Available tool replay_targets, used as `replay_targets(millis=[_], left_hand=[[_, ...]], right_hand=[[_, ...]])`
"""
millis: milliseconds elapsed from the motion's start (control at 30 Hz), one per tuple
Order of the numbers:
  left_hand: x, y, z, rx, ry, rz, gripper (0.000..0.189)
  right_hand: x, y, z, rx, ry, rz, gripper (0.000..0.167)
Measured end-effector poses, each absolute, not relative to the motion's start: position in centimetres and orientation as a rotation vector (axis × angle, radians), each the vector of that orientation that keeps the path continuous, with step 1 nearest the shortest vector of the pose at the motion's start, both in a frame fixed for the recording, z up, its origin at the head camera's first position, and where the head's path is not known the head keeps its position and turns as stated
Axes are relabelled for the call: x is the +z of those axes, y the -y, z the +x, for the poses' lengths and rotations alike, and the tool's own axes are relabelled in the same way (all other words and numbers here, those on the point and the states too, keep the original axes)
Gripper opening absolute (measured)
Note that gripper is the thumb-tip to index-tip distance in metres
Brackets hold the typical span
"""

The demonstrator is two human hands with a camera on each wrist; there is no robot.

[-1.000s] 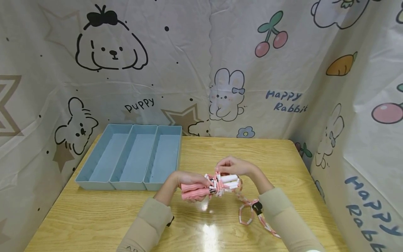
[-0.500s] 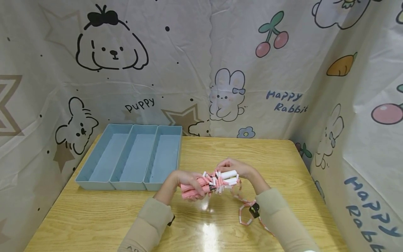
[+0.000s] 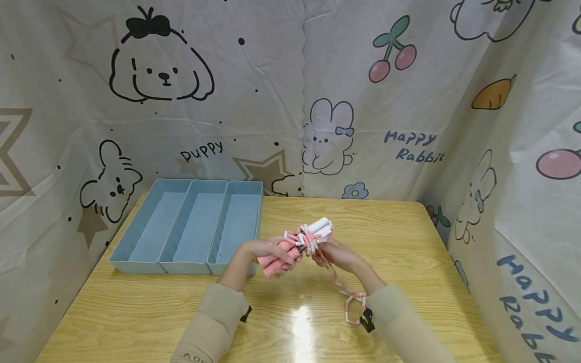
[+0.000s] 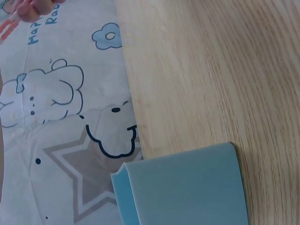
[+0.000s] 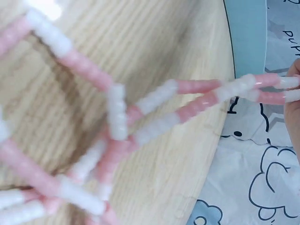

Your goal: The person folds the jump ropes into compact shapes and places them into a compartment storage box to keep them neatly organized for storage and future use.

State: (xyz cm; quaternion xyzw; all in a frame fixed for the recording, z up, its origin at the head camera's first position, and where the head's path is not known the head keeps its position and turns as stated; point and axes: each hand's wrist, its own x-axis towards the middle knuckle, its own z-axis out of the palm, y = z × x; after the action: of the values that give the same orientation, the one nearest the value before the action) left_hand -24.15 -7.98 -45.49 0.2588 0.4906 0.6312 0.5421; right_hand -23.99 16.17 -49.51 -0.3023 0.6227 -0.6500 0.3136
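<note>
My left hand (image 3: 270,249) grips the two pink handles (image 3: 274,264) of a beaded jump rope, held side by side above the table with their white ends tilted up to the right. Pink and white beaded cord (image 3: 308,239) is wound round the middle of the handles. Close at the lower right of this bundle, my right hand (image 3: 340,254) holds the loose cord with curled fingers. In the right wrist view, doubled strands of the beaded cord (image 5: 197,103) run to the fingers at the right edge. A loop of cord (image 3: 349,307) trails down near the right sleeve.
A light blue tray (image 3: 159,267) with three long compartments stands at the back left of the wooden table (image 3: 136,312). A printed cloth (image 3: 272,75) hangs behind and along the sides. Small black devices (image 3: 366,320) sit at both sleeves.
The handle bundle has risen and tilted, its white ends now pointing farther up. My right hand has moved from above the bundle to its lower right, drawing the cord along.
</note>
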Motion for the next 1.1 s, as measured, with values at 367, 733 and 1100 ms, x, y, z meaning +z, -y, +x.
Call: replay_targets(millis=[367,733,1100], left_hand=[[-46.0,8.6,-24.6,1.606,-1.292,0.54,0.011],[-46.8,9.0,-25.1,1.665,-1.296,0.522,0.009],[-47.2,9.4,-25.3,1.738,-1.375,0.42,0.014]], right_hand=[[-50.1,-16.1,-23.1,-1.721,-1.701,-0.725,0.044],[-49.8,-16.2,-22.6,-1.693,-1.635,-0.715,0.044],[-49.4,-16.5,-22.2,-1.78,-1.596,-0.593,0.042]])
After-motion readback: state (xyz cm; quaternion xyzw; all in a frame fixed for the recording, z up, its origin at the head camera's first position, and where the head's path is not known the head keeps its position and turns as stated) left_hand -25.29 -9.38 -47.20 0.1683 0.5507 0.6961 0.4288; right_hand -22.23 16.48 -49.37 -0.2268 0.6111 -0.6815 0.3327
